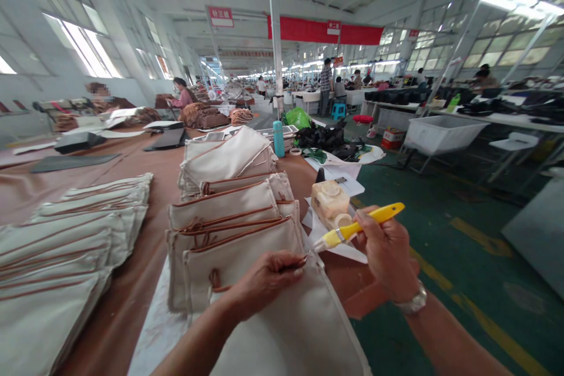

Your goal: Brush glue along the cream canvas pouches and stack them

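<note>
Head view: the right hand (388,255) grips a yellow brush (352,228), bristles at the upper edge of a pale panel (299,323); the left hand (271,275) pinches there. Beyond, a plastic container (329,202) stands near the right edge; brown worktop (150,229) separates two panel rows (233,205).

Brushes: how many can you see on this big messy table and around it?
I see 1: the yellow brush, in the right hand, bristles close to the left hand's fingertips. Others might be hidden behind the bags.
</note>
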